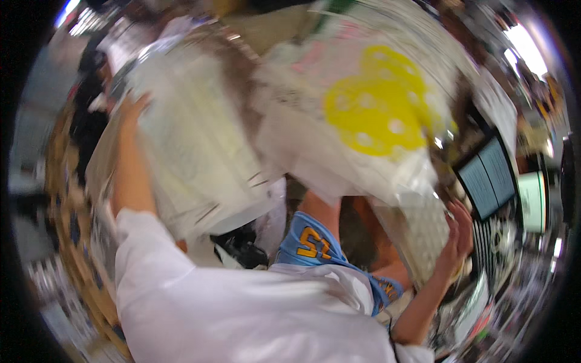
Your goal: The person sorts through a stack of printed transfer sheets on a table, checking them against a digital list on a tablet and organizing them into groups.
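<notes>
My left hand point(134, 107) is at the far left edge of a large translucent plastic bag point(187, 133) with pale flat contents. Motion smears its fingers, so I cannot tell whether they grip the bag. To the right of that bag lies a white plastic package point(357, 175) with a big yellow print and fainter pink marks. My right hand point(458, 233) is raised near the table edge, its fingers stretched out and nothing visible in them. It is beside a black-framed screen point(487, 175), below the package's right side.
A second, bright screen point(532, 202) stands farther right, with a dark keyboard point(482, 251) near my right hand. A pale dimpled surface point(417, 233) lies below the white package. Something black and glossy point(245, 245) is low, left of my legs. Brown stacked material point(75, 236) lines the left side.
</notes>
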The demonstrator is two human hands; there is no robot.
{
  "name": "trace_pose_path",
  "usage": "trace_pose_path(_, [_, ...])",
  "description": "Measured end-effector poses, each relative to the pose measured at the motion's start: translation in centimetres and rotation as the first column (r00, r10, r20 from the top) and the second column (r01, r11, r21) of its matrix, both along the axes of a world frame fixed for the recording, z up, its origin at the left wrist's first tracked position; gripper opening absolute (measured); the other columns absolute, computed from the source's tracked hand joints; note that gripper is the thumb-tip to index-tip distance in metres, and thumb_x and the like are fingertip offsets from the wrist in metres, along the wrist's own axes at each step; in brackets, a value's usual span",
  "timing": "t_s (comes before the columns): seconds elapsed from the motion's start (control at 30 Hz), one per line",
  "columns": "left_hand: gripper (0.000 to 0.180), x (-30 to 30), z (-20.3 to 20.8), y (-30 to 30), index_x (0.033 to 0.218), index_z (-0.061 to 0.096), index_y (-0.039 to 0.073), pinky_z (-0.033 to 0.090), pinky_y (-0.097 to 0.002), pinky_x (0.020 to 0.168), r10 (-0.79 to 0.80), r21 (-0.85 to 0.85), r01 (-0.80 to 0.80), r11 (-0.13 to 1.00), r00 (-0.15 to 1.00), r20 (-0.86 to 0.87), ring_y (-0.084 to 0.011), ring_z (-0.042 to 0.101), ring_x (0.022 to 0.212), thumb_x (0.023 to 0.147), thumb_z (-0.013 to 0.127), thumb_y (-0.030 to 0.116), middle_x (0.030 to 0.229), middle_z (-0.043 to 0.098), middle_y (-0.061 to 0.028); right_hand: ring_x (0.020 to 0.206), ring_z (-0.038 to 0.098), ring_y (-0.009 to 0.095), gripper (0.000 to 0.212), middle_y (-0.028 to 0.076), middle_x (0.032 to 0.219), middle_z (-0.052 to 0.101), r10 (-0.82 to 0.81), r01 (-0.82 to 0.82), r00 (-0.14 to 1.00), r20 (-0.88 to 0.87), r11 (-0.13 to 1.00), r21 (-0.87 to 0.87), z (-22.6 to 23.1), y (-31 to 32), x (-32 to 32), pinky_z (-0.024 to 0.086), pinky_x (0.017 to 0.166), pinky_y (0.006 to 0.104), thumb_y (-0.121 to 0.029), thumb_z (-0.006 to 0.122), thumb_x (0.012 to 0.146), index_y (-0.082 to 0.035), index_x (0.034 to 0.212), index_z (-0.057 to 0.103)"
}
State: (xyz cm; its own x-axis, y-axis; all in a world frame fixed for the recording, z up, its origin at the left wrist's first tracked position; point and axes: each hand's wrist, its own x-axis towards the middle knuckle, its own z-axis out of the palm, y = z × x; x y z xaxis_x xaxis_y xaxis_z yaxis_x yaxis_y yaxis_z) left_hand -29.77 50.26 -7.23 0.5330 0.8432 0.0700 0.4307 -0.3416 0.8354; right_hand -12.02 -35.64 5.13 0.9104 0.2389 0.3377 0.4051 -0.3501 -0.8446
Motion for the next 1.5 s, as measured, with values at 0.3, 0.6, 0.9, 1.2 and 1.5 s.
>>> trace_pose_path(0.3, [0.062, -1.1, -2.5, 1.9, 0.139, 0.043, 0.002, 0.042, -0.043, 0.1, 0.336, 0.761, 0.226, 0.609, 0.795, -0.505, -0.0341, 0.05, 0.121, 0.09, 0.066, 0.033, 0.136, 0.049, -0.0206, 0.1, 0.063, 0.029, 0.022, 0.014, 0.11, 0.065, -0.149, 0.135, 0.987, -0.056, 0.969, -0.207, -5.5, -4.1, -3.0, 0.05, 0.086, 0.0323, -0.002, 0.063, 0.087, -0.003, 0.108, 0.064])
trace_pose_path(0.6, [0.052, -4.0, -3.8, -22.6, 0.138, 0.045, 0.001, 0.036, -0.0454, 0.107, 0.022, 0.622, 0.147, 0.769, 0.966, -0.256, -0.0389, 0.042, 0.13, 0.097, 0.056, 0.031, 0.141, 0.045, -0.0224, 0.117, 0.053, 0.033, 0.028, 0.013, 0.123, 0.058, -0.349, 0.447, 0.878, 0.327, 0.842, -0.302, -3.9, -8.8, 0.9, 0.042, 0.1, 0.0419, -0.005, 0.065, 0.085, -0.007, 0.113, 0.064])
trace_pose_path(0.9, [0.045, -3.4, 0.2, -40.0, 0.138, 0.045, 0.002, 0.033, -0.0404, 0.109, -0.249, 0.503, 0.254, 0.826, 0.965, -0.078, -0.0323, 0.044, 0.131, 0.099, 0.055, 0.022, 0.141, 0.046, -0.0187, 0.137, 0.032, 0.043, 0.039, 0.015, 0.14, 0.045, -0.338, 0.441, 0.885, 0.32, 0.828, -0.346, -4.1, -11.2, 0.2, 0.032, 0.11, 0.0508, -0.008, 0.069, 0.082, -0.012, 0.12, 0.062])
trace_pose_path(1.2, [0.061, 11.5, 3.9, -46.7, 0.143, 0.039, 0.001, 0.025, -0.042, 0.114, -0.549, 0.398, 0.524, 0.753, 0.834, -0.059, -0.0328, 0.035, 0.137, 0.093, 0.062, 0.029, 0.148, 0.038, -0.0185, 0.132, 0.04, 0.042, 0.029, 0.016, 0.133, 0.051, -0.015, 0.074, 0.983, 0.182, 0.942, -0.327, -6.8, -7.3, -5.5, 0.041, 0.104, 0.047, -0.007, 0.067, 0.08, -0.008, 0.109, 0.064])
trace_pose_path(1.5, [0.076, 19.5, 3.0, -52.4, 0.145, 0.039, 0.009, 0.028, -0.0469, 0.112, -0.138, 0.455, 0.363, 0.813, 0.88, -0.455, -0.038, 0.031, 0.139, 0.086, 0.064, 0.051, 0.148, 0.034, -0.0264, 0.128, 0.047, 0.036, 0.024, 0.015, 0.128, 0.054, -0.064, 0.091, 0.99, 0.122, 0.97, -0.225, -6.8, -7.8, -5.5, 0.045, 0.101, 0.0442, -0.009, 0.068, 0.081, -0.008, 0.104, 0.066])
